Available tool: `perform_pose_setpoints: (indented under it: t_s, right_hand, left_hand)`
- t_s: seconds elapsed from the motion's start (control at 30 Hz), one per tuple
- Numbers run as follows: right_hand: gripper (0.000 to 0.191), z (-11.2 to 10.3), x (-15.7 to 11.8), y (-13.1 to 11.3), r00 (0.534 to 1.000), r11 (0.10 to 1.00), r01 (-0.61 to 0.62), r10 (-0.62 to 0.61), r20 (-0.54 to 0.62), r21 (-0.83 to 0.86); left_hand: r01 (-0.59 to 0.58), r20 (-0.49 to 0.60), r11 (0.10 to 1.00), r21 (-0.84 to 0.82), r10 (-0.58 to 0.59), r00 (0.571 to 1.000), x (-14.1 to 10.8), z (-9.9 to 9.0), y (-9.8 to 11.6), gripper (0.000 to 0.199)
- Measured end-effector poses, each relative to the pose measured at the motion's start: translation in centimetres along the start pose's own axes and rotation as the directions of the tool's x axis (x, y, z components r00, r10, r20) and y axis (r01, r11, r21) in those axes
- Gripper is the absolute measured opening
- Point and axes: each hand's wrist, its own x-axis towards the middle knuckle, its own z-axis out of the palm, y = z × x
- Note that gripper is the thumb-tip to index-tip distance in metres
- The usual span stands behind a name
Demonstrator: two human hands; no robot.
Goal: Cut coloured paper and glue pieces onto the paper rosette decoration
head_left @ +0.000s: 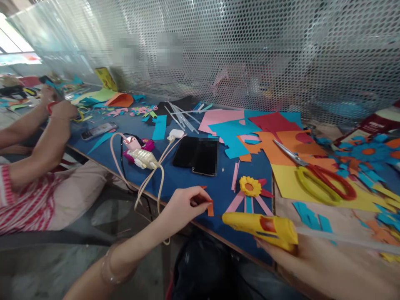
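Near the table's front edge, my left hand pinches a small orange paper strip between thumb and fingertips. My right hand is wrapped around a yellow hot glue gun, whose nozzle points left toward the strip, apart from it. A clear glue stick sticks out of the gun's back end. Just beyond the gun lies a yellow paper flower with red pieces at its side and pink and blue strips below it. Thin pink strips lie to the flower's left.
Scissors with red and yellow-green handles rest on coloured paper sheets. Two dark phones lie mid-table. A power strip with plugs and cables hangs loops over the front edge. Another person's arms work at left; perforated metal stands behind.
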Motion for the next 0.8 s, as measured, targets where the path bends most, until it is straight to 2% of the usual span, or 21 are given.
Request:
perform_pose_setpoints:
  t_s: [0.07, 0.17, 0.33, 0.43, 0.57, 0.73, 0.8]
  right_hand:
    - [0.020, 0.2, 0.4, -0.2, 0.994, 0.993, 0.100, -0.097, 0.049, -0.066]
    - [0.024, 0.6, 1.0, -0.2, 0.986, 0.981, 0.130, -0.113, 0.122, -0.142]
    - [0.041, 0.8, 1.6, -0.4, 0.980, 0.915, 0.196, -0.189, 0.056, -0.352]
    - [0.044, 0.7, 1.6, -0.6, 0.977, 0.894, 0.209, -0.210, 0.042, -0.396]
    - [0.034, 0.3, 1.6, -1.1, 0.981, 0.875, 0.191, -0.190, 0.047, -0.446]
    - [0.034, 0.2, 1.6, -1.4, 0.992, 0.857, 0.126, -0.123, 0.039, -0.500]
    - [0.030, 0.3, 1.7, -1.4, 0.990, 0.849, 0.142, -0.123, 0.070, -0.508]
  left_hand:
    - [-0.011, -0.005, 1.000, 0.004, 0.011, 1.000, 0.0, 0.0, 0.0, 0.009]
    - [-0.018, -0.011, 1.000, -0.006, 0.018, 1.000, 0.0, 0.1, 0.0, 0.007]
    - [-0.025, -0.024, 1.000, 0.004, 0.025, 0.999, 0.0, 0.0, 0.0, 0.006]
    - [-0.055, -0.025, 0.998, 0.014, 0.056, 0.998, -0.1, 0.0, 0.0, 0.006]
    - [-0.081, -0.028, 0.997, 0.017, 0.081, 0.996, -0.2, 0.0, -0.2, 0.005]
    - [-0.081, -0.018, 0.996, 0.023, 0.081, 0.997, -0.1, 0.0, -0.3, 0.006]
    - [-0.081, -0.018, 0.996, 0.025, 0.081, 0.997, -0.1, 0.0, -0.3, 0.006]
